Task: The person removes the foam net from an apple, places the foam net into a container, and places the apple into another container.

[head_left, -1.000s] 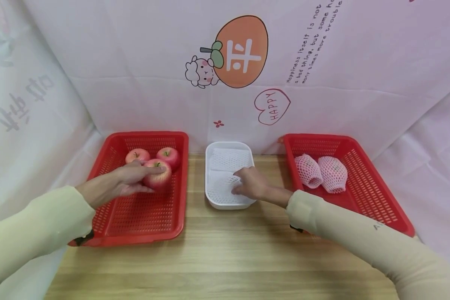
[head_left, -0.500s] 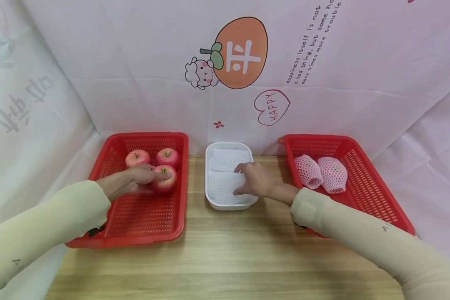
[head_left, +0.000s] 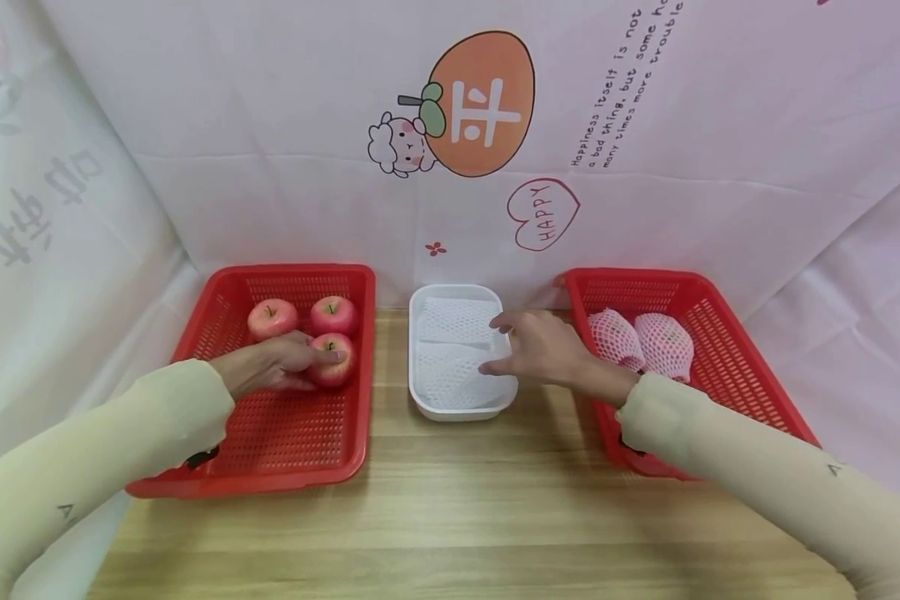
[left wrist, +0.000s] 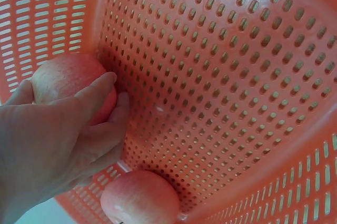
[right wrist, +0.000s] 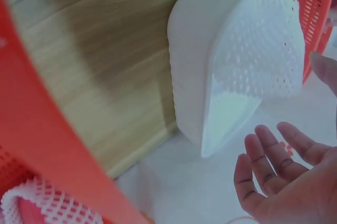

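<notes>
In the left red basket (head_left: 300, 475), my left hand (head_left: 285, 360) grips a red apple (head_left: 333, 371) between thumb and fingers. Two more apples lie just behind it: one apple (head_left: 272, 318) at the left and another apple (head_left: 335, 314) at the right. In the left wrist view the gripped apple (left wrist: 60, 79) sits by the basket wall. Over the right side of a white container (head_left: 450, 414) is my right hand (head_left: 547, 346), its fingers spread and holding nothing. White foam nets (head_left: 457, 375) lie in the container; one net (right wrist: 258, 45) bulges over the rim in the right wrist view.
A second red basket (head_left: 750, 367) stands at the right with two apples in pink foam nets (head_left: 663, 343). Both baskets and the container stand on a wooden table (head_left: 450, 508). A printed white cloth (head_left: 307, 167) hangs behind them.
My left hand has moved right and slightly down with its apple, beside the basket's right wall. The right hand has let go of the front foam net and drawn off to the right.
</notes>
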Demonstrator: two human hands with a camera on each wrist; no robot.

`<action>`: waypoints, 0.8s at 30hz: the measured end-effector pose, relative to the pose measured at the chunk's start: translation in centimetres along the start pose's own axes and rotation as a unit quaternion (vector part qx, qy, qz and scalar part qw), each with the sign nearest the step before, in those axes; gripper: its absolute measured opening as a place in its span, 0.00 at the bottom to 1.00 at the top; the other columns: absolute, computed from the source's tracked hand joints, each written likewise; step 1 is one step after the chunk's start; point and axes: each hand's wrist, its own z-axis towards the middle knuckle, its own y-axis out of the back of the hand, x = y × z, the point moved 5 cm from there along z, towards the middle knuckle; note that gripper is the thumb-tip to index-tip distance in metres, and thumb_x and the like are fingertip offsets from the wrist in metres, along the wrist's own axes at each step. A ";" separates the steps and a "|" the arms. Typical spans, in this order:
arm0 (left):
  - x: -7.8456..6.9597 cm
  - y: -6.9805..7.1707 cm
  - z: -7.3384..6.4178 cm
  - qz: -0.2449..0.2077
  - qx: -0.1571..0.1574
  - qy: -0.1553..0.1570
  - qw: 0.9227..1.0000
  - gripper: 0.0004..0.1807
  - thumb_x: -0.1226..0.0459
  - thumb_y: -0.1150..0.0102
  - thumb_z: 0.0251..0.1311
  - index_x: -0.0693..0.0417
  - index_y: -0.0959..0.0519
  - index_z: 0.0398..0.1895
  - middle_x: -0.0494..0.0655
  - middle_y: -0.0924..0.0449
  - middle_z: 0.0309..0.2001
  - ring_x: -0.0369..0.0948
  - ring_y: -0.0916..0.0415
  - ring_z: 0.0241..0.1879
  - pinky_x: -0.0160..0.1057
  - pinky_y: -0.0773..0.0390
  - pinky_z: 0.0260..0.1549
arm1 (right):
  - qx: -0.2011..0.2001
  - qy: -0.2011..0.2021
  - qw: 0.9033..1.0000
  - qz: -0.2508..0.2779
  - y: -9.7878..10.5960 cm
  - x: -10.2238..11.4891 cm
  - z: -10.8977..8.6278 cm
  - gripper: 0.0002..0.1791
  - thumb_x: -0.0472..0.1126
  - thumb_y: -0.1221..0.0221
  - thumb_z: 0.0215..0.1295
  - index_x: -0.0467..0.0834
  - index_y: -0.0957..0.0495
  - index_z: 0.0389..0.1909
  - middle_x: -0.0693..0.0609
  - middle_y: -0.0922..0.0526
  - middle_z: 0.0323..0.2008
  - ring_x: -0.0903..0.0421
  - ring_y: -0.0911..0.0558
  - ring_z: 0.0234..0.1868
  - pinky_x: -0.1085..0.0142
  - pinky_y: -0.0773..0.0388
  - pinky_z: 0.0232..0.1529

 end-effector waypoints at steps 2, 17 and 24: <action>0.0 -0.1 0.0 0.009 0.000 -0.007 1.000 0.13 0.60 0.43 0.79 0.60 0.31 0.53 0.48 0.30 0.50 0.42 0.28 0.48 0.52 0.22 0.61 | -0.001 0.002 1.000 0.003 0.5 -0.2 -0.2 0.40 0.60 0.22 0.52 0.41 0.17 0.62 0.43 0.12 0.54 0.50 0.15 0.42 0.59 0.15 0.37; 0.0 -0.3 -0.4 0.031 -0.001 -0.023 0.999 0.12 0.66 0.43 0.77 0.62 0.33 0.53 0.51 0.33 0.51 0.45 0.29 0.54 0.58 0.25 0.66 | -0.034 -0.027 0.999 0.032 5.6 -4.3 -1.6 0.37 0.55 0.24 0.59 0.38 0.20 0.65 0.41 0.13 0.52 0.43 0.15 0.50 0.46 0.15 0.51; 0.2 -0.5 -0.7 0.029 0.001 -0.028 0.999 0.19 0.68 0.42 0.76 0.69 0.32 0.62 0.51 0.27 0.52 0.43 0.25 0.50 0.59 0.24 0.65 | -0.049 -0.060 0.996 0.033 7.6 -6.8 -2.8 0.34 0.54 0.27 0.63 0.40 0.20 0.66 0.39 0.14 0.52 0.42 0.17 0.48 0.44 0.15 0.50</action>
